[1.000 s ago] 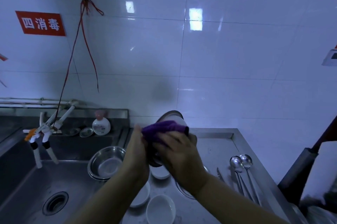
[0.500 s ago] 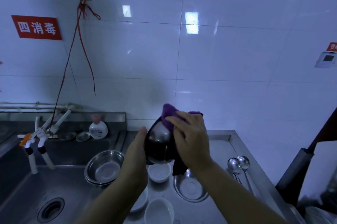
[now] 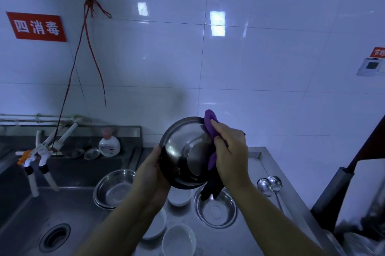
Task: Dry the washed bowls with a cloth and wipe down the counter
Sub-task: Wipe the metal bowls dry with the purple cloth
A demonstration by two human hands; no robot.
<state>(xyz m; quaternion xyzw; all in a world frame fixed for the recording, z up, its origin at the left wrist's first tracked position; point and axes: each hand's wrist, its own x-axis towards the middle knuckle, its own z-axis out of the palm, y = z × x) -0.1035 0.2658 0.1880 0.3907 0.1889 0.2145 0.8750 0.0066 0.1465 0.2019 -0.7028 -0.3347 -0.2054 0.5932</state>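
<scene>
A steel bowl [image 3: 183, 151] is held up over the counter, its opening tilted toward me. My left hand [image 3: 151, 174] grips its left rim. My right hand [image 3: 230, 155] holds a purple cloth [image 3: 211, 128] against the bowl's right rim, and the cloth's tail hangs below the bowl. On the steel counter [image 3: 254, 232] below lie another steel bowl [image 3: 216, 212] and three small white bowls [image 3: 179, 241], partly hidden by my arms. A stack of steel bowls [image 3: 113, 189] sits at the sink's edge.
The sink [image 3: 41, 214] with its drain lies at lower left, taps [image 3: 37, 155] above it. A soap bottle [image 3: 109, 145] stands on the back ledge. Two ladles [image 3: 269, 185] lie at the counter's right. A dark roll and white bundle [image 3: 362, 191] stand at far right.
The bowl has turned from bottom-toward-me to opening-toward-me. My right hand with the cloth has moved from the bowl's outside to its right rim.
</scene>
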